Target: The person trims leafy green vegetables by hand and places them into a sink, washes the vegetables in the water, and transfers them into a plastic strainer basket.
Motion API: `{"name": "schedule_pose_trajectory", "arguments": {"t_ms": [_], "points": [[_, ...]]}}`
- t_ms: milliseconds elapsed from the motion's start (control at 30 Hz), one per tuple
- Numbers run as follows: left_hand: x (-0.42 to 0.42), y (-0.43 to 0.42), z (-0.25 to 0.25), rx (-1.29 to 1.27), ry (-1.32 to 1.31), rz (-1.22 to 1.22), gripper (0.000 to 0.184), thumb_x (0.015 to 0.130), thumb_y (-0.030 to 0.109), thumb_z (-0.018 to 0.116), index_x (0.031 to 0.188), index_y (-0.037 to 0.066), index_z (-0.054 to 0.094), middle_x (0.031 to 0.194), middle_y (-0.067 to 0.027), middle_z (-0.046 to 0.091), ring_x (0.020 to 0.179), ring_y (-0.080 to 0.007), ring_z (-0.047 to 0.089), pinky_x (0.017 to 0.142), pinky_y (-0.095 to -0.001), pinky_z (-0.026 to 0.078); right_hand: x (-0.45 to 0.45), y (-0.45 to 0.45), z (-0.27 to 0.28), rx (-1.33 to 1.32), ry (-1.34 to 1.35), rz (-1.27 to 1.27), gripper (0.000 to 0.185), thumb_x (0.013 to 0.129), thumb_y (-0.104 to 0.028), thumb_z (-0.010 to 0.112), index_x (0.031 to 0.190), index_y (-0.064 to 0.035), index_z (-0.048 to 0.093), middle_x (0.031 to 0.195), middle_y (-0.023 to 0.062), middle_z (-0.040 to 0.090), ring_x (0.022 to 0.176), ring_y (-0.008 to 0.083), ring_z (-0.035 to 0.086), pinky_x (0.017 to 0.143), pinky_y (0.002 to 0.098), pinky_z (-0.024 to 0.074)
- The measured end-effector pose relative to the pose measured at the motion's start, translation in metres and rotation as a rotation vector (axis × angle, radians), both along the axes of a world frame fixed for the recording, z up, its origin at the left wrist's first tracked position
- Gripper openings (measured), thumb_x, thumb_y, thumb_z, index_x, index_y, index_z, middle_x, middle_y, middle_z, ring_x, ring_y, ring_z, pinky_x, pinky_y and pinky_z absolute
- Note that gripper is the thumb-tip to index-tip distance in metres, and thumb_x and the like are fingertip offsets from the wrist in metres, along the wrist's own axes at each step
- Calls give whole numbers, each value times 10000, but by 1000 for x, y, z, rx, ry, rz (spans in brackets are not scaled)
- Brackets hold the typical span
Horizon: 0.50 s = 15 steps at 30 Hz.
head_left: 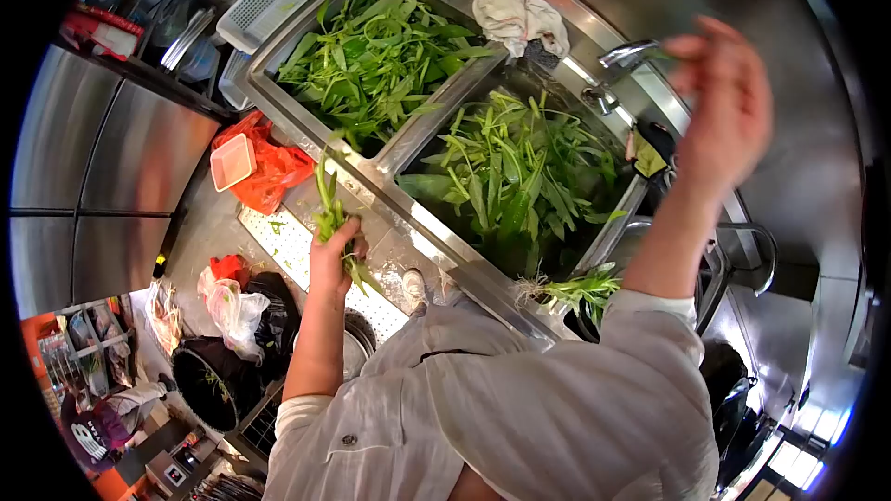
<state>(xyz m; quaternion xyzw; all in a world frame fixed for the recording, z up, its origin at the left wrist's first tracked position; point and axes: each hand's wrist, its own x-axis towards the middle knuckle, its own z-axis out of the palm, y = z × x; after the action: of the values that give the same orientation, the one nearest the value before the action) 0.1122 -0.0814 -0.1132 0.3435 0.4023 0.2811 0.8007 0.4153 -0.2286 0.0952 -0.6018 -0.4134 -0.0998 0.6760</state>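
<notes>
Fingers of the left hand (pixel 336 252) are clenched around the middle of a slim bunch of long-stemmed, leafy greens (pixel 327 209); stems and leaves stick out above the fist, and leaf tips hang below it. The bunch is held outside the near rim of the stainless-steel double sink (pixel 380 176), above the floor (pixel 390 250). The part inside the fist is hidden, and the upper end is slightly blurred.

Just across the rim, a large heap of loose green leaves (pixel 385 56) fills the left basin. A second heap of green stems and leaves (pixel 520 167) lies in the right basin, in water whose depth cannot be made out. At that basin's near right corner rests a small rooted green bunch (pixel 580 293), partly covered by the right forearm.

The right hand (pixel 729 107) is raised near the chrome faucet (pixel 631 54), its fingers released and loosely spread, smeared by motion; whether they touch the faucet cannot be told. A crumpled white cloth (pixel 520 23) sits on the sink's back ledge.

Left of the sink, a pale pink plastic tray (pixel 232 162) lies against a red-orange plastic bag (pixel 269 172). Black rounding cuts off the view's corners.
</notes>
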Motion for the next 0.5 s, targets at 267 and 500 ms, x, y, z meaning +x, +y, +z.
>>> {"name": "schedule_pose_trajectory", "arguments": {"t_ms": [267,500], "points": [[49,1,48,245,0,-184,204,752,49,584,933,1,505,733,-22,511,569,-106,482,487,-211,371,-110,81,-121,-263,600,845,158,887,-120,438,933,-5,536,785,63,591,686,104,564,637,224,482],[-36,48,26,337,243,-82,158,756,67,583,888,28,505,705,-19,517,540,-93,477,473,-197,364,-146,82,-166,-386,540,828,337,807,-31,512,1139,-58,464,1078,46,500,814,106,542,721,233,458]]}}
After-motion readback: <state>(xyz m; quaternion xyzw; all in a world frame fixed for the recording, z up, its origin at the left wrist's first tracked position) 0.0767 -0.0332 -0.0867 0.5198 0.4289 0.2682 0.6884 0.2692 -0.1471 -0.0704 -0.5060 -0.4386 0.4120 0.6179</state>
